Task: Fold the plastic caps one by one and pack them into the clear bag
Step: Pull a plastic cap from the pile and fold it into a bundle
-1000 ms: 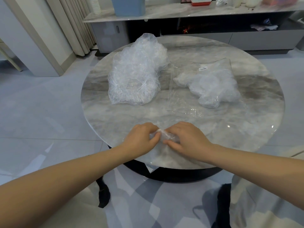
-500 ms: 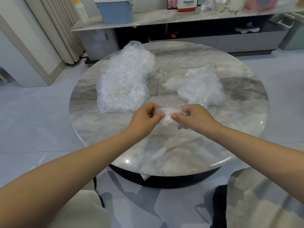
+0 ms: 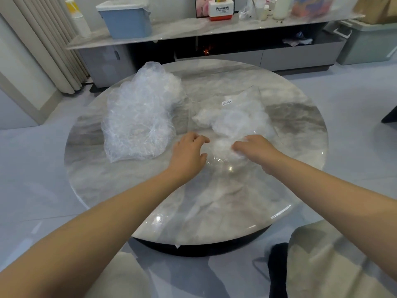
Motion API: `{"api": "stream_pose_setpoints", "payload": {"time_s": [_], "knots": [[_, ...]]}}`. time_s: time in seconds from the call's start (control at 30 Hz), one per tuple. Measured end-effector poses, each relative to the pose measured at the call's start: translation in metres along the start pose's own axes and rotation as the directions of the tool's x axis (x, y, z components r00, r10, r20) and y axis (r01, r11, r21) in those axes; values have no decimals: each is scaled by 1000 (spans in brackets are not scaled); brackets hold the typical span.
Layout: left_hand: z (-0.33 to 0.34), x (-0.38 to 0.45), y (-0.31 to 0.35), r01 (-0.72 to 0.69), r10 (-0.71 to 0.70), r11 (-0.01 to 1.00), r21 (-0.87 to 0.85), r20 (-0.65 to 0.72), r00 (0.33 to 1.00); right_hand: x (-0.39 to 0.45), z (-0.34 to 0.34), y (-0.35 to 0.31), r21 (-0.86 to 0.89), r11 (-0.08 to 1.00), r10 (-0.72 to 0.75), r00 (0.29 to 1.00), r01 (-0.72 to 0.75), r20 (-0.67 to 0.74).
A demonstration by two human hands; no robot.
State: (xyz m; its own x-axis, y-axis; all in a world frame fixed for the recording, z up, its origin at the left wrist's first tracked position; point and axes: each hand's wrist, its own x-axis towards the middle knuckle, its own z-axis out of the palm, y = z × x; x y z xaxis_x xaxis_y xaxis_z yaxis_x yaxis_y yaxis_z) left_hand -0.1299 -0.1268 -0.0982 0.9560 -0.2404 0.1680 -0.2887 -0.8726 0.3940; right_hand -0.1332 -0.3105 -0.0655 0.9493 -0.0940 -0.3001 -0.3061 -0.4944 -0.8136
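On the left of the round marble table (image 3: 225, 203) lies a loose pile of clear plastic caps (image 3: 139, 121). To its right lies the clear bag (image 3: 249, 100), flat, with a small white label and several folded caps inside (image 3: 232, 121). A folded white cap (image 3: 220, 147) sits at the bag's near end, between my hands. My right hand (image 3: 255, 150) holds it with curled fingers. On the other side of the cap, my left hand (image 3: 189, 151) hovers with fingers and thumb spread and grips nothing that I can see.
Behind the table runs a low cabinet (image 3: 214, 33) with a blue bin (image 3: 126, 18), a red-and-white box and bottles on top. Curtains (image 3: 47, 44) hang at the far left. A grey lidded bin (image 3: 369, 41) stands at the far right. Grey cushions lie near my knees.
Both hands have carried the folded cap from the near table edge forward to the clear bag's near end. My left hand has let go of the cap and spread its fingers.
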Motion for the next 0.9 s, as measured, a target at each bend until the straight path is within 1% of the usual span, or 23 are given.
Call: {"api": "stream_pose_setpoints", "payload": {"time_s": [0.07,0.17,0.27,0.33,0.4,0.47,0.53,0.6,0.63,0.67,0.73,0.8,0.9], "knots": [[5,5,1,-14,10,995,100,43,999,-2,2,3,-3,999,34,999,-34,39],[13,11,3,-36,14,970,242,92,996,-4,3,7,-75,997,11,998,-6,61],[19,16,8,-41,5,952,304,119,993,-5,3,15,-164,986,10,998,1,66],[21,19,10,-60,36,944,325,80,996,-3,5,18,-179,984,23,996,-8,83],[20,21,10,-73,78,961,268,-9,997,2,8,19,-178,984,36,995,-20,90],[18,22,11,-61,74,990,126,-103,992,8,10,21,-90,993,84,994,-77,70],[17,22,15,-28,23,999,-32,-157,987,14,12,23,126,978,163,986,-166,35],[15,21,18,-1,-23,991,-132,-186,982,20,14,24,385,891,244,969,-241,41],[14,20,19,5,-35,988,-151,-198,980,24,16,25,482,838,271,962,-256,39],[14,19,19,6,-40,987,-160,-209,977,30,18,25,539,805,289,957,-249,11],[14,17,19,-1,-36,986,-165,-222,974,38,18,25,587,785,313,945,-199,-99],[14,16,21,-7,-28,987,-160,-220,975,44,18,26,599,787,335,918,-149,-211],[14,17,22,-3,-34,985,-170,-212,977,51,15,29,513,857,278,882,-48,-381]]}}
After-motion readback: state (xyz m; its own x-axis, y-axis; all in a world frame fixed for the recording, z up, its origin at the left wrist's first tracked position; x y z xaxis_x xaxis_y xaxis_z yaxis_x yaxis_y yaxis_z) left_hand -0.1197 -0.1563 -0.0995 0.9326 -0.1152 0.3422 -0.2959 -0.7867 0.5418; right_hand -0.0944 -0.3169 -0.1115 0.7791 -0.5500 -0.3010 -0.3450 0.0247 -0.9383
